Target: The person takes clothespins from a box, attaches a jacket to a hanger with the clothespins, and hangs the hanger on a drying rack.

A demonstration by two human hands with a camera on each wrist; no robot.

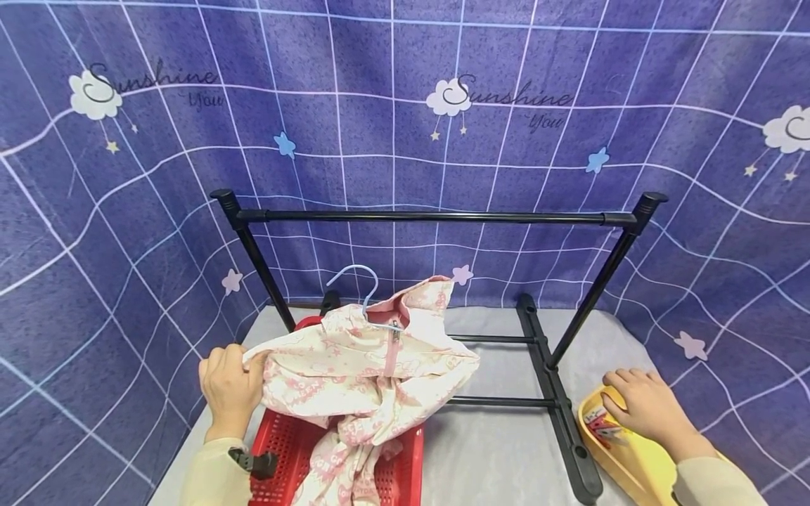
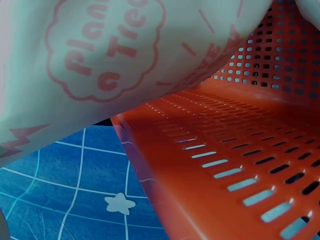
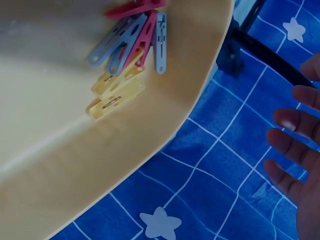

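My left hand (image 1: 230, 386) grips the shoulder end of a white and pink printed jacket (image 1: 354, 358), its fingers curled over the cloth. A light blue hanger (image 1: 373, 274) is inside the jacket, its hook standing out at the open collar. In the left wrist view the jacket's cloth (image 2: 110, 50) fills the upper left. My right hand (image 1: 648, 407) hovers over a yellow tub (image 1: 616, 467), fingers relaxed and apart. Several pink, blue and yellow clothespins (image 3: 125, 45) lie in that tub; the right wrist view shows nothing between the fingers (image 3: 287, 145).
Under the jacket stands a red perforated basket (image 1: 414, 464), with lower folds of cloth hanging into it. Behind is a black rack with a horizontal bar (image 1: 436, 216) and a floor foot (image 1: 563, 414) between basket and tub. A purple-blue grid curtain (image 1: 392, 126) surrounds the back and sides.
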